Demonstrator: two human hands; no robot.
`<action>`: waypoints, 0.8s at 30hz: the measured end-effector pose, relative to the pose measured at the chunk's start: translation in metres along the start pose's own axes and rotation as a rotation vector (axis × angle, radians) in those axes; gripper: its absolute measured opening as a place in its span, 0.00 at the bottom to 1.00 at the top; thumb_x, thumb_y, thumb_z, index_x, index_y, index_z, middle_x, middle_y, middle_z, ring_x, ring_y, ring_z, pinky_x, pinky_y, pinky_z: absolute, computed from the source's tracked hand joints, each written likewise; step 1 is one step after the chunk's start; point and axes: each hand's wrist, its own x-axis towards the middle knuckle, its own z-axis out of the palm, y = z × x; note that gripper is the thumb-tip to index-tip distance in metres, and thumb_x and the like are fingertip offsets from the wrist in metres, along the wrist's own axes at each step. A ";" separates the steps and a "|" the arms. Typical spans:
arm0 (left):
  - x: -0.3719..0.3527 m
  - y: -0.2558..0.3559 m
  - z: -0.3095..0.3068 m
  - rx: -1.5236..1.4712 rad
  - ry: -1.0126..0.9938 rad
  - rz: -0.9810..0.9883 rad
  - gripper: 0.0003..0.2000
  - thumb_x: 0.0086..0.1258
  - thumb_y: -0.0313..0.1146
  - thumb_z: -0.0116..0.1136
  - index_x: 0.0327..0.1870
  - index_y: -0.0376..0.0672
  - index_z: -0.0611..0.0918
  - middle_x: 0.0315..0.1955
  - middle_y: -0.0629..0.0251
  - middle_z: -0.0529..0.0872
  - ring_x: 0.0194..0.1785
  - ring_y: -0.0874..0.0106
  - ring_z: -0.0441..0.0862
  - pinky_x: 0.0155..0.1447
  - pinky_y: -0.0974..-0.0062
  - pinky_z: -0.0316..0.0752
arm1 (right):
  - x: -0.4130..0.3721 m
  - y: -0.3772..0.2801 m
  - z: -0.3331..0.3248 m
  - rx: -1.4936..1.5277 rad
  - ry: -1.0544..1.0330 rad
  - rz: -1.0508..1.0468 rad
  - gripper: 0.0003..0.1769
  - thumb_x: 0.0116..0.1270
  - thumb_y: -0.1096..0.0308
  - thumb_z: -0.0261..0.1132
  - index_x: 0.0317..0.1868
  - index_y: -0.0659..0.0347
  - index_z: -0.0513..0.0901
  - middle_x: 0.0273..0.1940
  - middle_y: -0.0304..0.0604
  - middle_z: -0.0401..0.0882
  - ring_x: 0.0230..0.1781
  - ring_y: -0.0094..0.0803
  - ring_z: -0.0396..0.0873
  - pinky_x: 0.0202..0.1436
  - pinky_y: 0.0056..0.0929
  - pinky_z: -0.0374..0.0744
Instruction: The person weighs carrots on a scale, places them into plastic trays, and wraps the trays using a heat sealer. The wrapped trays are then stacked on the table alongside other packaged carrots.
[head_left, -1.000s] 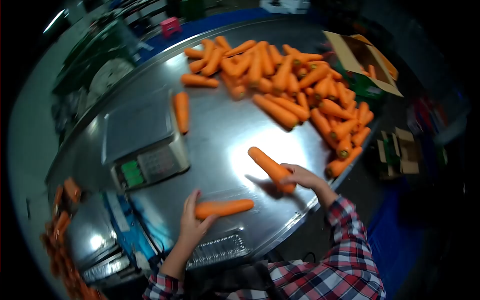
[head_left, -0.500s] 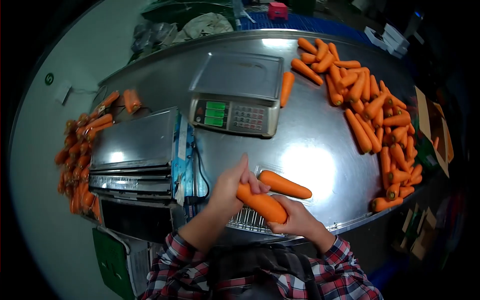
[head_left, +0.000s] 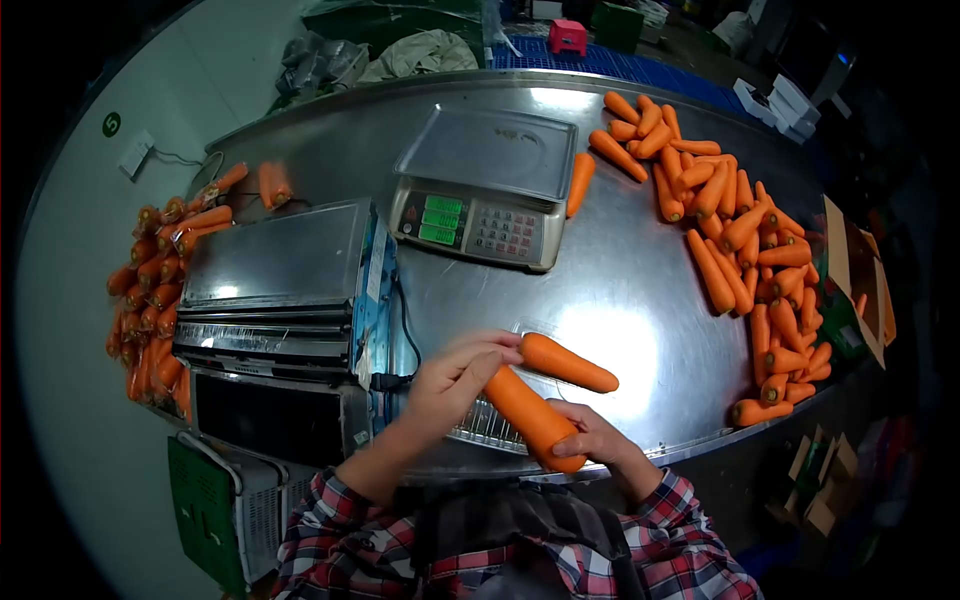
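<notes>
My right hand (head_left: 592, 437) grips the thick lower end of a large carrot (head_left: 530, 412), thumb on top. My left hand (head_left: 455, 382) lies at the carrot's upper end, its fingers stretched out and its thumb beside the tip. Those fingertips reach close to the thick end of a second carrot (head_left: 568, 363), which lies on the steel table side just beyond. Beneath the held carrot shows a clear ribbed plastic tray (head_left: 480, 424), partly hidden by it and by my hands.
A digital scale (head_left: 490, 185) stands ahead with a carrot (head_left: 581, 184) beside it. Loose carrots (head_left: 740, 235) heap along the right. At left are a film-wrapping machine (head_left: 275, 265) and bagged carrots (head_left: 150, 290). An open cardboard box (head_left: 850, 280) sits past the right edge.
My left hand has loosened from the carrot's tip and straightened its fingers. The carrot in my right hand has swung to a steeper slant, and the camera view has shifted slightly.
</notes>
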 end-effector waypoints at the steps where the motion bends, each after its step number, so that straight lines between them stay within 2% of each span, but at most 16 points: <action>1: -0.004 0.003 -0.007 -0.121 -0.044 -0.075 0.11 0.69 0.27 0.48 0.47 0.33 0.79 0.51 0.55 0.77 0.55 0.66 0.75 0.59 0.72 0.70 | -0.002 -0.003 0.000 -0.022 0.009 0.004 0.35 0.50 0.53 0.66 0.56 0.65 0.72 0.45 0.43 0.75 0.45 0.31 0.75 0.52 0.28 0.70; 4: -0.010 0.012 -0.016 -0.486 -0.145 -0.243 0.16 0.65 0.22 0.52 0.55 0.32 0.75 0.55 0.52 0.75 0.60 0.65 0.73 0.63 0.71 0.69 | -0.008 -0.007 -0.002 -0.090 0.024 0.011 0.36 0.50 0.51 0.66 0.56 0.65 0.72 0.44 0.43 0.75 0.44 0.31 0.75 0.51 0.28 0.70; 10: -0.022 0.007 -0.011 -0.730 -0.089 -0.312 0.18 0.61 0.19 0.54 0.54 0.30 0.74 0.56 0.49 0.74 0.61 0.62 0.72 0.64 0.68 0.68 | -0.011 -0.012 0.010 -0.132 0.072 0.002 0.37 0.48 0.48 0.66 0.54 0.65 0.73 0.41 0.44 0.75 0.41 0.33 0.75 0.49 0.29 0.70; 13: -0.028 0.000 -0.009 -0.883 -0.082 -0.297 0.19 0.61 0.20 0.54 0.55 0.31 0.74 0.55 0.51 0.75 0.60 0.65 0.72 0.64 0.70 0.68 | -0.012 -0.012 0.012 -0.158 0.062 0.000 0.36 0.47 0.47 0.66 0.52 0.64 0.73 0.40 0.44 0.74 0.40 0.33 0.74 0.48 0.30 0.70; 19: -0.034 0.000 -0.003 -0.877 -0.003 -0.302 0.16 0.60 0.25 0.59 0.50 0.33 0.77 0.52 0.53 0.77 0.57 0.66 0.73 0.62 0.68 0.69 | -0.011 -0.011 0.016 -0.217 0.064 -0.006 0.35 0.46 0.47 0.67 0.50 0.62 0.73 0.41 0.43 0.72 0.42 0.33 0.73 0.48 0.30 0.69; 24: -0.036 -0.006 -0.004 -0.871 0.009 -0.278 0.12 0.63 0.26 0.56 0.47 0.33 0.77 0.47 0.54 0.79 0.51 0.67 0.76 0.59 0.70 0.70 | -0.011 -0.016 0.019 -0.275 0.049 0.004 0.36 0.46 0.50 0.67 0.53 0.63 0.73 0.43 0.43 0.72 0.43 0.34 0.73 0.50 0.30 0.69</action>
